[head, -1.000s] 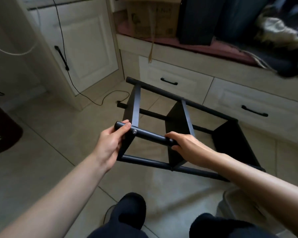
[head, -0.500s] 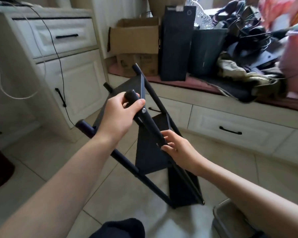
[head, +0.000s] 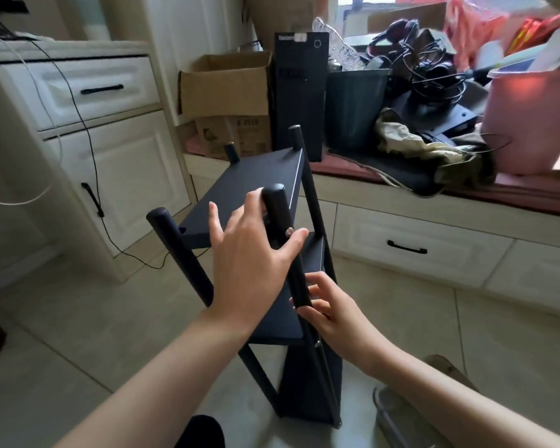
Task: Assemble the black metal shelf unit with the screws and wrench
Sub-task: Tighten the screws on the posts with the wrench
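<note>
The black metal shelf unit (head: 259, 189) stands tilted on the tiled floor (head: 78, 318), in front of the low drawer bench (head: 434, 234) and right of the white cabinet (head: 110, 163). On the bench behind it sit an open cardboard box (head: 227, 82), a black computer tower (head: 299, 88) to its right, then a dark bin (head: 353, 105) and a pink tub (head: 527, 121) furthest right.

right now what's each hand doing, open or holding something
Left hand: open, fingers spread against the shelf unit's near post, not closed around it.
Right hand: loosely gripping the same post lower down.
</note>
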Motion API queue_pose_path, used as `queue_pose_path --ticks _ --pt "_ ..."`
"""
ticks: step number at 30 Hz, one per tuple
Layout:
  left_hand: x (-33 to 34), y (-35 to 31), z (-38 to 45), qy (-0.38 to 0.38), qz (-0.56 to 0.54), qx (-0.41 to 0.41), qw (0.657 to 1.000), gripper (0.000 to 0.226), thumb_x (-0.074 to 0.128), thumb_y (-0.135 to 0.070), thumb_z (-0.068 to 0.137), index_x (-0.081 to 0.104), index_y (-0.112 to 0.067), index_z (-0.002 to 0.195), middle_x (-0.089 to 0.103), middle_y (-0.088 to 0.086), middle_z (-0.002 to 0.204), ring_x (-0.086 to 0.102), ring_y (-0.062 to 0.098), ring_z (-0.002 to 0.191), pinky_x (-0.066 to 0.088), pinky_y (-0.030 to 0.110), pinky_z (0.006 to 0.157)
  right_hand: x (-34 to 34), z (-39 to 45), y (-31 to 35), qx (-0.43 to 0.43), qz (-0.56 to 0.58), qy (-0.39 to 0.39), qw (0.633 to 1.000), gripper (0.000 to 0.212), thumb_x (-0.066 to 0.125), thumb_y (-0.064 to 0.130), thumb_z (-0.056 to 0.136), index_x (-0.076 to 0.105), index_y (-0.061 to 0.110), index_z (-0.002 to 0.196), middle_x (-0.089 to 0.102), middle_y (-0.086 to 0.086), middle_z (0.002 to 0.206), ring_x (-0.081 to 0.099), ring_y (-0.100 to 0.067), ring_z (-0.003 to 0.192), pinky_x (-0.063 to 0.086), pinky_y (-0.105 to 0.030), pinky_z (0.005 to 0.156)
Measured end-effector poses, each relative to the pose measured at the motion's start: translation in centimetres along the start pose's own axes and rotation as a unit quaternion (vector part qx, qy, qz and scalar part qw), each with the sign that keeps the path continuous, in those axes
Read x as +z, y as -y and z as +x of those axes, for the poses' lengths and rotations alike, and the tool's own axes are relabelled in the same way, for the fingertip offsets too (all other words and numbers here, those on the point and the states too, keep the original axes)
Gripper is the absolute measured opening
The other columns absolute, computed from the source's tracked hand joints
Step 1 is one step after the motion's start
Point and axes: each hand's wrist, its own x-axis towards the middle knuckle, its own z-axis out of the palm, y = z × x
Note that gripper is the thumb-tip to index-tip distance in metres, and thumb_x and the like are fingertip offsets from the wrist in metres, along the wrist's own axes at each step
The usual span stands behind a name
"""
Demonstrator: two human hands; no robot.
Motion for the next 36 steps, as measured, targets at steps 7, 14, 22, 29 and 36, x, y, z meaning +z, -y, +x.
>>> queue_pose_path --ticks 7,14,22,29,36 --pt "0.6 -1.2 -1.1 0.007 0.006 0.037 0.999 0.047 0.077 -0.032 0.083 0.055 -0.019 0.123 0.07 -0.01 0.094 0.067 0.015 0.1 0.002 0.035 0.125 -1.3 -1.1 0.1 0.015 0.028 0.048 0.998 0.031 0.056 0.003 0.096 0.048 0.028 0.111 0.066 -0.004 0.112 0.067 -0.012 0.104 0.054 -0.041 0.094" --pt "-1.3 -0.3 -0.9 0.025 -0.092 0.02 0.995 0.039 0.072 -0.026 0.071 0.054 -0.026 0.106 0.068 -0.027 0.099 0.059 -0.009 0.098 0.033 0.056 0.115 -0.3 -0.7 0.4 0.023 0.036 0.119 0.992 0.034 0.059 0.004 0.094 0.047 0.024 0.118 0.063 -0.007 0.121 0.064 -0.014 0.113 0.055 -0.038 0.094" --pt "-2.4 0.1 -1.4 0.095 -0.144 0.05 0.984 0.041 0.077 -0.023 0.073 0.054 -0.022 0.107 0.067 -0.031 0.109 0.064 -0.004 0.106 0.037 0.057 0.112 -1.0 -0.1 1.4 0.041 0.051 0.152 0.986 0.025 0.067 0.01 0.091 0.061 0.004 0.114 0.071 -0.011 0.114 0.068 -0.022 0.106 0.057 -0.027 0.084" --pt "-4.6 0.7 -1.6 0.149 -0.145 0.073 0.975 0.045 0.084 -0.015 0.075 0.055 -0.017 0.109 0.072 -0.023 0.107 0.064 -0.007 0.108 0.034 0.059 0.114 -5.2 1.5 0.4 0.066 0.034 0.014 0.997 0.012 0.065 0.024 0.093 0.069 0.017 0.103 0.074 -0.005 0.102 0.071 -0.018 0.097 0.059 -0.04 0.084" --pt "-5.7 1.1 -1.9 0.151 -0.139 0.058 0.977 0.048 0.084 -0.009 0.074 0.056 -0.019 0.111 0.072 -0.022 0.109 0.063 -0.007 0.111 0.049 0.027 0.1 -10.6 3.4 -4.5 0.172 -0.034 -0.292 0.94 0.038 0.063 0.033 0.093 0.05 0.011 0.121 0.062 -0.011 0.114 0.062 -0.029 0.102 0.051 -0.049 0.094"
